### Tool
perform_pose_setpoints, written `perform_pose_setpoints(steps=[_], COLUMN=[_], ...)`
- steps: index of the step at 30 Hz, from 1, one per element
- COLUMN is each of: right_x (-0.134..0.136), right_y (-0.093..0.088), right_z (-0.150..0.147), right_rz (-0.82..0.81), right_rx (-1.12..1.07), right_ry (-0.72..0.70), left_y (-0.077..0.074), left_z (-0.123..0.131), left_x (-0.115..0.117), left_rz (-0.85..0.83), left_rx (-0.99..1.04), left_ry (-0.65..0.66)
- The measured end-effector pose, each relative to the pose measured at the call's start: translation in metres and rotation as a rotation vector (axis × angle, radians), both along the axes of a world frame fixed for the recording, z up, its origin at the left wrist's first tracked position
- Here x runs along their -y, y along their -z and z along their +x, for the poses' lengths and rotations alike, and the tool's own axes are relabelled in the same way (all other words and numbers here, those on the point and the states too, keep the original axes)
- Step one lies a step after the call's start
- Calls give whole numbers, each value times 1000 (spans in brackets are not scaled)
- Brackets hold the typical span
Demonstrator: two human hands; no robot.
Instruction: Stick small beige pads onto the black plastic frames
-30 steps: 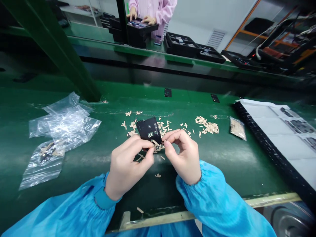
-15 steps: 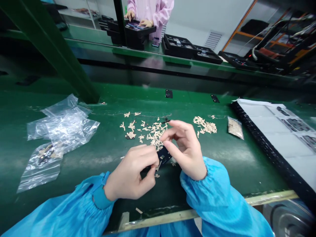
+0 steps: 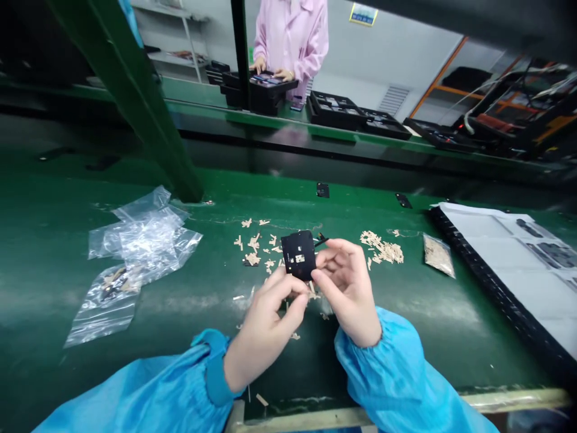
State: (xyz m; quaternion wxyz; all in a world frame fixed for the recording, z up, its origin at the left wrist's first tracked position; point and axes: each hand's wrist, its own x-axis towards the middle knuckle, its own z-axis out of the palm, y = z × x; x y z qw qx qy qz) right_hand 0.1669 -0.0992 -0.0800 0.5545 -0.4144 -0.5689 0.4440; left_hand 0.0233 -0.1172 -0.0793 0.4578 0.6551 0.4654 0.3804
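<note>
A small square black plastic part (image 3: pixel 299 255) with small cut-outs stands upright above the green belt. My left hand (image 3: pixel 270 319) pinches its lower edge between thumb and fingers. My right hand (image 3: pixel 347 288) touches its right edge with the thumb and pinches a tiny dark piece (image 3: pixel 321 239) at the fingertips. Several small beige slips (image 3: pixel 255 249) lie scattered on the belt behind the part, and a second heap of beige slips (image 3: pixel 382 248) lies to the right.
Clear plastic bags (image 3: pixel 135 252) lie at the left. A small filled bag (image 3: pixel 438 254) and a black tray under white sheets (image 3: pixel 505 264) sit at the right. A green post (image 3: pixel 148 114) rises at the back left. A person in pink (image 3: pixel 291 42) handles black trays beyond.
The black part dropped low between my hands half a second ago, and now my left hand holds it up again, upright. My right hand has picked up a tiny dark piece. The camera tilted up.
</note>
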Motion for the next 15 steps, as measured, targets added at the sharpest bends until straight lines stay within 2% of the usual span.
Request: perform_pose_setpoints(steps=[3, 9, 15], right_x=[2, 5, 12], right_y=[0, -7, -9], right_z=[-5, -7, -14], right_rz=[-1, 95, 79], right_rx=[44, 229, 209], right_ry=[-25, 182, 117], left_y=[-2, -8, -7], left_z=[-3, -17, -11], left_x=[1, -3, 1], left_rz=[36, 360, 610], left_rx=[-45, -159, -321], left_ry=[-43, -193, -221])
